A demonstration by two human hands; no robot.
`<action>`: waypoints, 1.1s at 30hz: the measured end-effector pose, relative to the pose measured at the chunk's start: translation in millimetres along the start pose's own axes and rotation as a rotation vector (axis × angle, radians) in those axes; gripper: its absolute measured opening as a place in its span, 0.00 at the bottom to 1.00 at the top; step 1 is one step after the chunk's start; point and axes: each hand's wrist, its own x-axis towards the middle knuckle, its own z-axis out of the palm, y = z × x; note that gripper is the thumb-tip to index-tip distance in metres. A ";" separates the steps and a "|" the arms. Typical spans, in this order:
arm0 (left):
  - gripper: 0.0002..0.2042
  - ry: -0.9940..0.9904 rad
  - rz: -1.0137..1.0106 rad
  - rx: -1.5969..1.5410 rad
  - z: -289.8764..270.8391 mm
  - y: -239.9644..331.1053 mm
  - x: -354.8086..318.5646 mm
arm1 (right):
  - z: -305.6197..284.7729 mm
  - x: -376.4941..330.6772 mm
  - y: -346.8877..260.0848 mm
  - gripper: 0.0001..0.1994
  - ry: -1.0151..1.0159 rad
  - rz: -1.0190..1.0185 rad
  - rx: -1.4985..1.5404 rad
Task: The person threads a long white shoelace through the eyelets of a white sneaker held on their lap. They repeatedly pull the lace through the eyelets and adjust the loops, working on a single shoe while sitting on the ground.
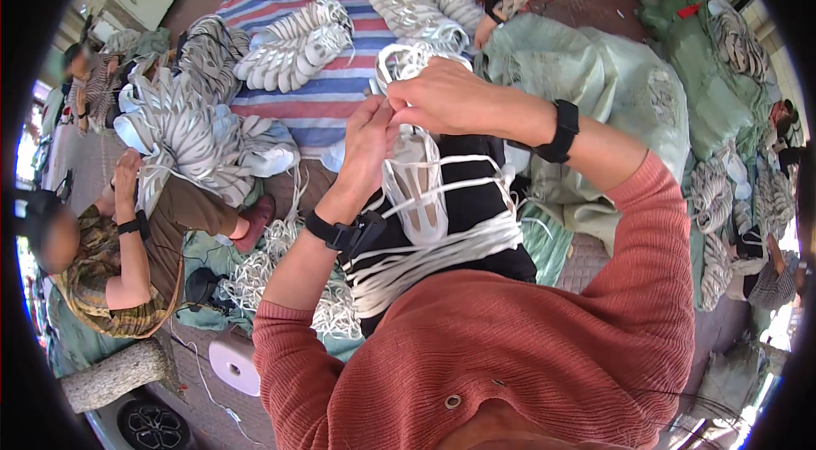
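My left hand and my right hand meet in front of my chest, both pinching a white lace at the top of a white-and-silver shoe upper that hangs down over my lap. Each wrist carries a black band. Several loose white laces lie draped across my dark trousers beneath the shoe upper. A red knitted sleeve covers each of my forearms up to the elbow.
Piles of white shoe uppers lie on a striped mat. A seated person works at the left beside another pile. Another person's hand reaches at the top. Green sacks fill the right. A white tape roll lies low left.
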 end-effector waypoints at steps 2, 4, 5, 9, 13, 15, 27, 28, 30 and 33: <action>0.10 0.129 0.071 0.056 -16.8 2.2 2.5 | -13.8 5.5 8.6 0.11 -0.093 0.172 0.426; 0.11 0.219 0.121 0.099 -23.9 1.7 5.9 | -17.1 -0.6 24.8 0.08 -0.127 0.176 0.757; 0.11 0.239 0.128 0.096 -27.3 2.4 6.2 | -18.9 -1.8 30.7 0.07 -0.148 0.174 0.924; 0.11 0.314 0.165 0.062 -42.9 -5.5 8.3 | -32.1 -2.8 27.0 0.09 -0.106 0.293 1.373; 0.11 0.376 0.212 0.066 -48.9 -16.2 12.4 | -35.6 -5.0 26.3 0.22 0.025 0.028 1.765; 0.12 0.391 0.199 0.030 -47.3 -19.6 11.2 | -30.2 -2.4 25.6 0.26 0.097 -0.039 1.834; 0.09 0.250 0.444 0.011 -21.4 -4.2 15.5 | 49.8 43.1 27.1 0.08 0.339 0.346 1.219; 0.09 0.251 0.451 0.026 -21.3 -5.4 16.9 | 51.6 44.5 26.3 0.08 0.330 0.380 1.231; 0.09 0.255 0.460 0.059 -21.9 -8.2 20.3 | 52.3 46.4 23.2 0.09 0.329 0.406 1.233; 0.09 0.301 0.484 0.120 -21.1 -7.8 19.8 | 49.6 47.0 18.9 0.09 0.277 0.368 1.158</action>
